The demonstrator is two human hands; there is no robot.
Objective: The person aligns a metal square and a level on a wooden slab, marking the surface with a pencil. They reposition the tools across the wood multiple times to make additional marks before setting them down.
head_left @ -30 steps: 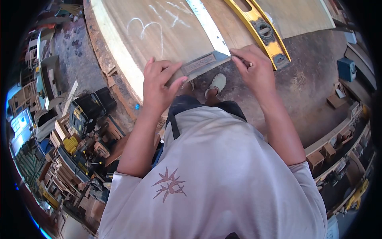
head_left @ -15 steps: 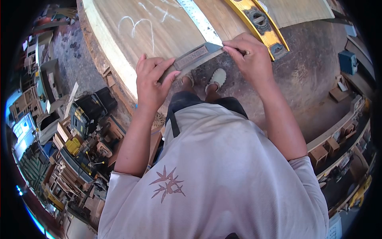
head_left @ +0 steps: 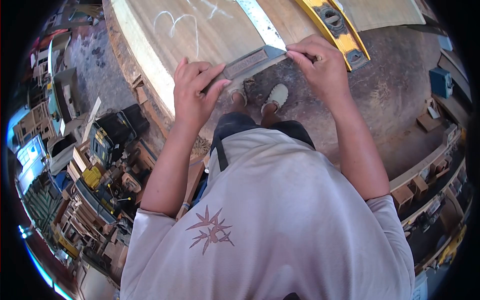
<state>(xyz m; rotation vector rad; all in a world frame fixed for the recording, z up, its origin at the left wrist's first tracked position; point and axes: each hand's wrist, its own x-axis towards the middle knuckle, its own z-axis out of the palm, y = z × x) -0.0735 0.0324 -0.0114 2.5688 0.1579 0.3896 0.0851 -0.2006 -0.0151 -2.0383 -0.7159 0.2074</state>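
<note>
A try square point(head_left: 246, 60) lies at the near edge of a wooden board point(head_left: 210, 30), its dark stock along that edge and its silver blade running away across the wood. My left hand point(head_left: 195, 90) pinches the left end of the stock between thumb and fingers. At the other end, where stock and blade meet, my right hand point(head_left: 320, 65) grips the corner with thumb and forefinger. White chalk-like marks point(head_left: 176, 22) show on the board, left of the blade. To the right of the blade rests a yellow spirit level point(head_left: 337, 25), its near end reaching past the board's edge.
Below the board are my feet in light shoes point(head_left: 275, 97) on a stained floor point(head_left: 380, 85). Tools, a black toolbox point(head_left: 125, 122) and wood scraps crowd the left side. At the right stand a blue box point(head_left: 441, 82) and a long shelf point(head_left: 420, 170) with wooden pieces.
The view has shifted slightly, so the board, level and square appear a little further right and higher. Both hands keep their grip on the square.
</note>
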